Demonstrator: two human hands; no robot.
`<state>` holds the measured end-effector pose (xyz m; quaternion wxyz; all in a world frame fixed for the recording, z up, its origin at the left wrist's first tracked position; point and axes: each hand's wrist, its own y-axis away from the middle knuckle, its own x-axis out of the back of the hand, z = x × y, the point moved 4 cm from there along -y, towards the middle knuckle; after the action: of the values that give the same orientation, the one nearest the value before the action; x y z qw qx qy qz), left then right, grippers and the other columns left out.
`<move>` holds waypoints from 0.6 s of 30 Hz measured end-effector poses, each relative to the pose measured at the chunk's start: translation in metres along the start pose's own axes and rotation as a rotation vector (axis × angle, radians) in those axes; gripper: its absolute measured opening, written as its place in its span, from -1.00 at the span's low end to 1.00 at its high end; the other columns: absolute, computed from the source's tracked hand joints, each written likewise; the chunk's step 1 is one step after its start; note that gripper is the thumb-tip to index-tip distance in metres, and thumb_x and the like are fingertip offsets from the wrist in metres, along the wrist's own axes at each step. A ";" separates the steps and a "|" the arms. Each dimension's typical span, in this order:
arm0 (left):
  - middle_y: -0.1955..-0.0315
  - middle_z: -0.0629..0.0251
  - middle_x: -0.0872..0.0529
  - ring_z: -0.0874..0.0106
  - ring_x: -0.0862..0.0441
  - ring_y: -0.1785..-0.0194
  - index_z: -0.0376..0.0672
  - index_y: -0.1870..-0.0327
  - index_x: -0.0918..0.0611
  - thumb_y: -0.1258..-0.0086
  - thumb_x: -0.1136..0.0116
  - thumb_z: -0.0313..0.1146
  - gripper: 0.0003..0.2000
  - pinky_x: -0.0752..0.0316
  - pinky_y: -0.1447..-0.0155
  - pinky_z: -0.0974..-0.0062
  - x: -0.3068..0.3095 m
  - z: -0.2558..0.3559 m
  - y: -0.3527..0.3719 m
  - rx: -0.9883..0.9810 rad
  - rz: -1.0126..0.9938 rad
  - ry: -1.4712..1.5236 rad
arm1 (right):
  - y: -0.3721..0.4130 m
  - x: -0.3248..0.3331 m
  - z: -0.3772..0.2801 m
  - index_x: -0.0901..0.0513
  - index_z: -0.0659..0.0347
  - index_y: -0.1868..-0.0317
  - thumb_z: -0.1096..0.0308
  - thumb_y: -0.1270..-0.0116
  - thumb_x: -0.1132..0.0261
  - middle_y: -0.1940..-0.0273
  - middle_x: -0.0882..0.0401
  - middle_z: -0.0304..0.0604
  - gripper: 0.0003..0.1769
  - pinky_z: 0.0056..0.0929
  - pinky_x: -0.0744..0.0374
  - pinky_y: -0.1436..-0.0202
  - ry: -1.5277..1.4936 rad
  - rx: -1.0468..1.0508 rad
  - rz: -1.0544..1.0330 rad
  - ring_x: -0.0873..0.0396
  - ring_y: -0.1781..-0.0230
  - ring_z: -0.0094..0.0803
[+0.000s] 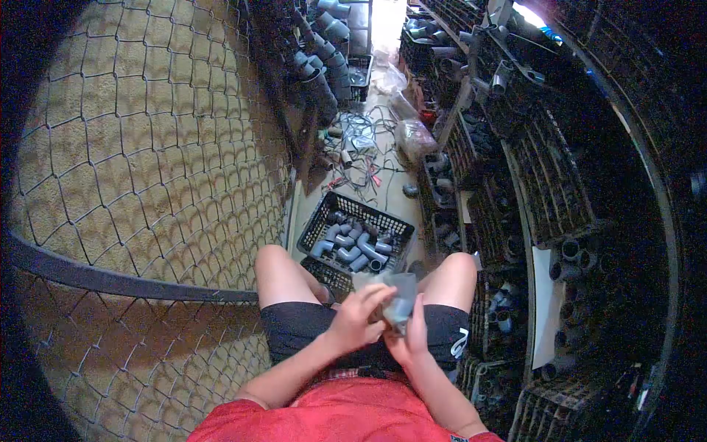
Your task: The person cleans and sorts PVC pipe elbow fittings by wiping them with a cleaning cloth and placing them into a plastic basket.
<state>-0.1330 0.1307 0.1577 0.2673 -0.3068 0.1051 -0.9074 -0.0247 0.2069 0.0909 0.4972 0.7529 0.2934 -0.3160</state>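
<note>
My left hand point(361, 318) has its fingers bent over the near side of a grey-blue pipe fitting point(401, 306), which is blurred and partly hidden. From the right, my right hand point(415, 333) is wrapped round the same piece, low over my lap. Something pale and translucent, perhaps a plastic bag point(403, 280), surrounds the fitting's far end. Beyond my knees stands a black perforated crate point(398, 221) holding several grey pipe elbows point(366, 244). A second black crate point(328, 277) shows partly beneath its near edge.
Chain-link fence point(147, 147) runs along the left side. Shelves of black crates point(549, 177) with pipe fittings line the right. Tangled cords point(361, 162) and a plastic-wrapped bundle point(416, 138) lie on the floor ahead. Stacked grey fittings point(335, 70) stand further off at the left.
</note>
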 end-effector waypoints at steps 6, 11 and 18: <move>0.32 0.22 -0.66 0.18 -0.69 0.34 -0.15 -0.01 -0.64 -0.02 -0.36 -0.39 -0.57 -0.63 0.26 0.29 0.009 -0.018 -0.006 -0.164 -0.010 -0.296 | -0.011 0.011 -0.007 -0.46 0.26 -0.25 0.03 -0.57 0.09 -0.12 -0.58 -0.13 -0.49 -0.27 -0.34 -0.35 0.256 0.252 0.026 -0.49 -0.19 -0.27; 0.43 0.22 -0.62 0.17 -0.66 0.39 -0.16 0.11 -0.64 0.00 -0.38 -0.40 -0.64 -0.61 0.30 0.26 -0.007 -0.015 0.003 -0.213 -0.171 -0.311 | -0.010 -0.019 -0.039 -0.51 0.22 0.10 0.04 -0.55 0.02 0.14 -0.62 -0.02 -0.61 -0.25 -0.49 -0.11 0.114 0.246 -0.003 -0.57 0.05 -0.26; 0.50 0.45 -0.57 0.60 -0.50 0.38 -0.21 0.36 -0.60 -0.10 -0.32 -0.45 -0.86 -0.46 0.34 0.45 -0.052 -0.035 0.020 0.400 -0.228 0.473 | 0.012 -0.052 -0.037 -0.30 0.12 0.44 0.11 -0.54 -0.03 0.39 -0.50 -0.02 -0.62 -0.29 -0.45 0.08 0.323 0.744 -0.220 -0.45 0.31 -0.26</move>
<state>-0.1112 0.1438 0.0967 0.1869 -0.0387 -0.0510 -0.9803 -0.0414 0.2309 0.1486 0.1023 0.8851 0.3121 -0.3296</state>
